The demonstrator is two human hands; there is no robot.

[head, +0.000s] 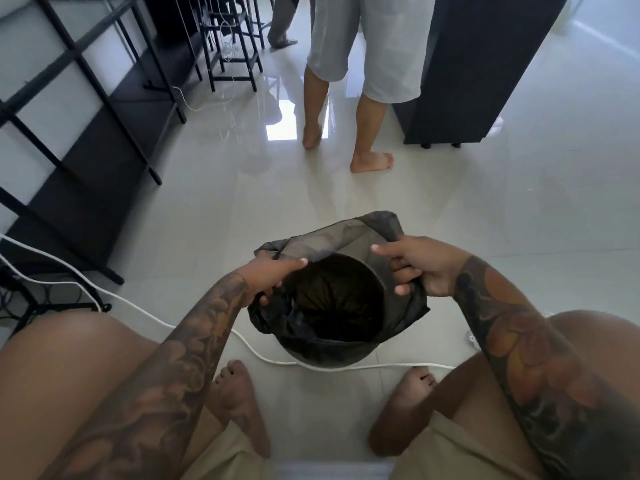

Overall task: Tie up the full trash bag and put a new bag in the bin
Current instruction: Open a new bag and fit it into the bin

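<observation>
Black trash bag (332, 237) stretched over round bin (329, 355) on tiled floor (485, 220), between own bare feet. Left hand (266, 275) pinches bag rim at left; right hand (419, 265) grips rim at right, index finger straight. White cable (263, 355) runs just behind bin's near side. Second person's bare legs (363, 133) stand ahead; black shelf frame (86, 133) left, dark cabinet (467, 64) right. Open floor between bin and legs.

From my feed, soft daylight fills the room; a bright window reflection glares off the glossy floor (281, 131) ahead. Edges bow with wide-angle distortion, and the near corners look soft.
</observation>
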